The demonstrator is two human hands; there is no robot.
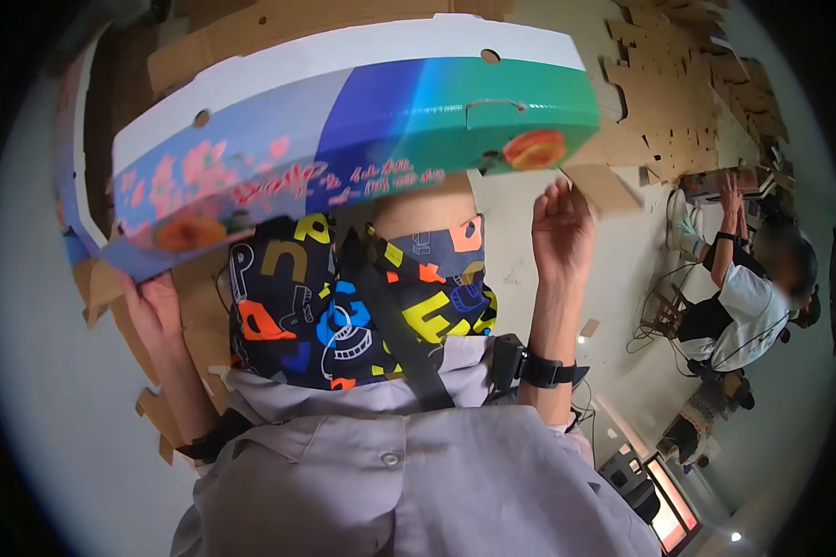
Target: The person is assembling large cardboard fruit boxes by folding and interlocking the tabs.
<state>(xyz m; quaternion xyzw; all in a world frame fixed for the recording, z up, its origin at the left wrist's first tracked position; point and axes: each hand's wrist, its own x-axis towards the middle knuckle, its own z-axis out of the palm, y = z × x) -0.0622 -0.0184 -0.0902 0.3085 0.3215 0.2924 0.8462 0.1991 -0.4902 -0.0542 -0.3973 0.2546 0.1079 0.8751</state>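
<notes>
A large printed cardboard box [362, 121], white on top with blue and green sides and orange fruit pictures, is held up in front of me. My left hand [153, 311] grips its lower left edge from beneath. At the box's right end my right hand [562, 227] is raised just under the edge with fingers curled, touching or nearly touching it; the contact is hidden. A black band sits on my right wrist. Below the box are my patterned shorts and grey shirt.
Flat brown cardboard pieces [678, 84] lie piled on the floor at the upper right and behind the box. Another person [743, 297] in a white shirt sits on the floor at right, handling cardboard. A lit screen [669, 501] is at lower right.
</notes>
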